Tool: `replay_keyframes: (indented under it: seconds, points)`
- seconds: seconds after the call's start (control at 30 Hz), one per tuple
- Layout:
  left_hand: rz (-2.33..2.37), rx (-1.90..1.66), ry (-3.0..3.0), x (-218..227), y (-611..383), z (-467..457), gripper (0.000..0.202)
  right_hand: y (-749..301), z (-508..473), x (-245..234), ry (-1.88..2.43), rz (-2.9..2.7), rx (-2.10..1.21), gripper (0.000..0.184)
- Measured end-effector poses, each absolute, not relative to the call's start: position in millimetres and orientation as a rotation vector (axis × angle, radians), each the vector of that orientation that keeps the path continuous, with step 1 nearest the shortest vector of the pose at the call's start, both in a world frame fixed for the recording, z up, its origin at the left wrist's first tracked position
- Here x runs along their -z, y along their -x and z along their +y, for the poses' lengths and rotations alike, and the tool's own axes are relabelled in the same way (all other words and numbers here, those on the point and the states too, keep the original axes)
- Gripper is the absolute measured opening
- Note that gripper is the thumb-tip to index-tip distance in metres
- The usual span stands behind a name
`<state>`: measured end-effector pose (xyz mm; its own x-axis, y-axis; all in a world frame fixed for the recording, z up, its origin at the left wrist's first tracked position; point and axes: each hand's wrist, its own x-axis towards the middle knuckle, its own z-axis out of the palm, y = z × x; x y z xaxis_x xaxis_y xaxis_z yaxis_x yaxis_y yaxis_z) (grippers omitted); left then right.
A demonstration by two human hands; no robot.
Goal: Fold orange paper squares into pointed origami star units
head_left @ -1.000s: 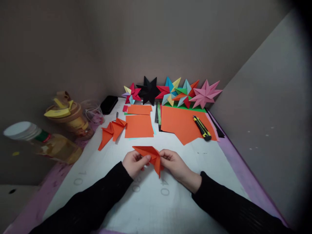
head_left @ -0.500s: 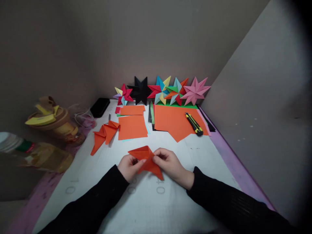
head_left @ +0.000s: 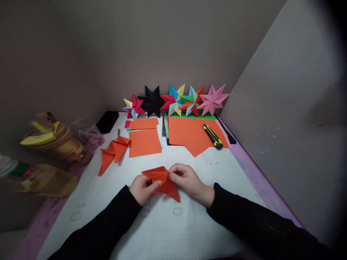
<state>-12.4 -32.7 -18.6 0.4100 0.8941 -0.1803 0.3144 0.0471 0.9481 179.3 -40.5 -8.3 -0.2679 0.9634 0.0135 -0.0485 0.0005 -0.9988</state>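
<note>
A folded orange paper piece [head_left: 162, 180] with pointed tips is held just above the white gridded mat [head_left: 168, 224]. My left hand [head_left: 142, 188] pinches its left underside with curled fingers. My right hand [head_left: 187, 180] pinches its top right edge between thumb and fingers. Both hands are closed on the paper. Two finished folded orange units [head_left: 112, 153] lie on the mat to the left. Flat orange sheets [head_left: 144, 142] and a larger orange sheet [head_left: 189, 133] lie beyond my hands.
Several paper stars [head_left: 176, 100] lean against the back wall. A yellow and black utility knife [head_left: 213, 136] rests on the large orange sheet. A black phone [head_left: 107, 121], tape rolls [head_left: 51, 139] and a bottle [head_left: 38, 178] lie at the left. A grey wall [head_left: 287, 119] borders the right.
The orange piece has been turned in my hands so its long point aims down and right. The view has drifted, sliding everything a little to the left.
</note>
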Motion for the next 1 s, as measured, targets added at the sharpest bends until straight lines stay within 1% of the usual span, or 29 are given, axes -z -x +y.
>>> replay_keyframes:
  seconds: [0.17, 0.27, 0.3, 0.4, 0.43, 0.47, 0.57, 0.6, 0.7, 0.83, 1.0]
  points:
    - [1.151, -0.616, -1.355, 14.3, 10.7, -32.1, 0.034, -175.9, -40.2, 13.9, 1.015, -1.344, -1.490, 0.013]
    - [1.104, -0.804, -1.304, 14.9, 11.0, -32.3, 0.033, -175.0, -40.7, 13.4, 1.027, -1.367, -1.486, 0.015]
    - [1.094, -0.924, -1.297, 15.0, 11.6, -32.3, 0.037, -175.2, -41.0, 11.9, 1.041, -1.379, -1.478, 0.016]
    - [1.051, -1.219, -1.344, 14.0, 15.2, -31.7, 0.059, -176.0, -42.4, 5.0, 1.098, -1.454, -1.460, 0.016]
    - [1.036, -1.237, -1.387, 13.3, 16.8, -31.3, 0.059, -176.2, -42.9, 2.9, 1.114, -1.497, -1.448, 0.016]
    - [1.026, -1.218, -1.447, 12.4, 18.4, -31.0, 0.053, -176.3, -43.4, 1.2, 1.123, -1.545, -1.429, 0.016]
    - [1.038, -1.107, -1.686, 10.0, 21.5, -31.0, 0.022, -176.0, -44.1, -0.7, 1.120, -1.650, -1.352, 0.016]
    - [1.037, -1.089, -1.774, 9.3, 21.9, -31.3, 0.017, -175.9, -44.1, -0.6, 1.117, -1.656, -1.323, 0.015]
    - [1.003, -1.125, -1.939, 7.2, 21.9, -32.6, 0.018, -176.2, -43.8, -1.4, 1.093, -1.629, -1.243, 0.011]
    - [0.986, -1.138, -2.024, 4.3, 21.8, -33.8, 0.021, -178.3, -43.7, -7.7, 1.087, -1.649, -1.156, 0.013]
    - [1.015, -1.099, -2.029, 0.7, 21.2, -34.8, 0.022, -181.0, -44.3, -14.0, 1.078, -1.712, -1.128, 0.013]
